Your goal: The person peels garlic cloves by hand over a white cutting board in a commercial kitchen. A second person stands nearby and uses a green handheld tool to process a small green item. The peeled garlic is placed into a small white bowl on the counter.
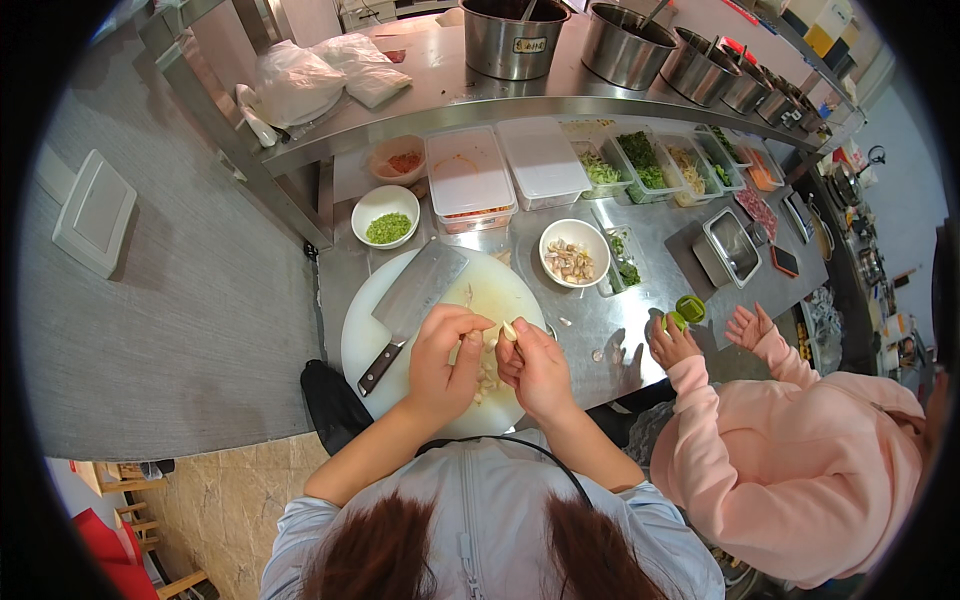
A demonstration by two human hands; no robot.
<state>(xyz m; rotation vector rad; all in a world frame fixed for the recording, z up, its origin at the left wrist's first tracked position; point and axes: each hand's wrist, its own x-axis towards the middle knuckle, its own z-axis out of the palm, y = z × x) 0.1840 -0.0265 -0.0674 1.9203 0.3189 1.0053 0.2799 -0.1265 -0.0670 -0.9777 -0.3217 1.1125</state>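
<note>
My right hand [536,371] pinches a pale garlic clove [510,331] between thumb and fingers, above a round white cutting board [367,300]. Just left of it, my left hand [446,360] has thumb and fingertips brought close together; whether a scrap of skin is between them is unclear. Several garlic cloves [486,384] lie on the board below my hands, partly hidden by them. A cleaver [421,289] rests flat on the board's left side, its dark handle toward me. Beyond the board, a white bowl [546,238] holds unpeeled-looking garlic cloves [570,262].
A co-worker in a pink top [780,465] stands at right, one hand [673,346] by a green container [690,308]. Behind the board are a bowl of chopped greens [387,227] and lidded tubs [469,169]. A steel shelf [420,112] with pots [515,45] overhangs the back.
</note>
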